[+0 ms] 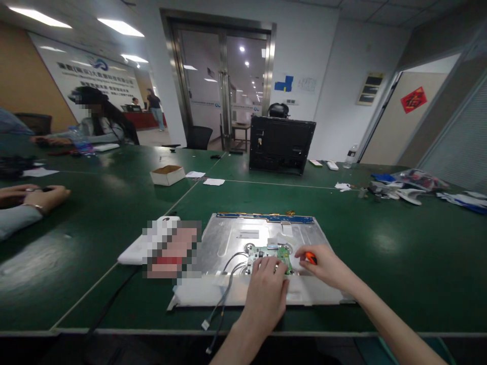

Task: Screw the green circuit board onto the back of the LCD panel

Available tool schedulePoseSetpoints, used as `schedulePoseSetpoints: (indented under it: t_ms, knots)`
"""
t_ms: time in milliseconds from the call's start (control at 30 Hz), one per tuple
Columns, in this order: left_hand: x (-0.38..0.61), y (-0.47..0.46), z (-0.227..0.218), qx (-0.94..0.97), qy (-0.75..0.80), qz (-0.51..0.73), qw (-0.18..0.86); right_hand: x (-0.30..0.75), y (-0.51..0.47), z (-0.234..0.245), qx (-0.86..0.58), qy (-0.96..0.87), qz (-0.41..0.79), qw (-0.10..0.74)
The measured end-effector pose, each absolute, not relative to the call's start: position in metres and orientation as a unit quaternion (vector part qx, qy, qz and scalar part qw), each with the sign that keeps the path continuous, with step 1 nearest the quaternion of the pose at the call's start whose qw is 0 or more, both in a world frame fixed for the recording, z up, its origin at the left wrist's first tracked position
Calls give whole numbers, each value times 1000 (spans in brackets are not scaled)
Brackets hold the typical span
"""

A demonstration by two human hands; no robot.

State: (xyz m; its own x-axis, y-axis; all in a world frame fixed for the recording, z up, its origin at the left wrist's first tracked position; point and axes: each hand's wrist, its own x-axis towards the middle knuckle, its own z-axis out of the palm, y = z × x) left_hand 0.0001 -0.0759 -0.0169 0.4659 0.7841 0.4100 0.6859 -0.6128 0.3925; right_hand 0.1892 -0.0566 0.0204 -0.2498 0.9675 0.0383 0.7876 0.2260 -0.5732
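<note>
A flat silvery display panel lies on the table in front of me, with a blue strip board along its far edge. On its middle sits a green circuit board. My left hand is closed over the near part of this board, fingers bent and close together, fingertips on it. At the board's right side, my right hand is closed on an orange-and-black screwdriver; its tip is hidden. Dark cables run from the board's left side over the panel's near edge, ending in white connectors.
Left of the panel are a white box and a blurred-out flat item. Another person's hands are at the far left. Further back stand an open carton and a black monitor housing. Plastic-bagged parts lie at right.
</note>
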Motion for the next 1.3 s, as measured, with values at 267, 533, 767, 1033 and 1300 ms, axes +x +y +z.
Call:
schedulePoseSetpoints:
  t_ms: [267,533,767,1033,1300]
  knots:
    - [14,-63,-10,878,403,251,64,208,-49,58,-551,-522,444,476]
    - [14,-55,-16,885,388,247,68,206,-22,58,-463,-414,556,553]
    - [14,-55,-19,877,380,288,61,188,16,48,-386,-395,578,601]
    - [10,-58,-22,872,355,324,95,181,19,25,-341,-381,575,638]
    - [10,-58,-21,858,372,333,120,176,15,19,-315,-381,580,647]
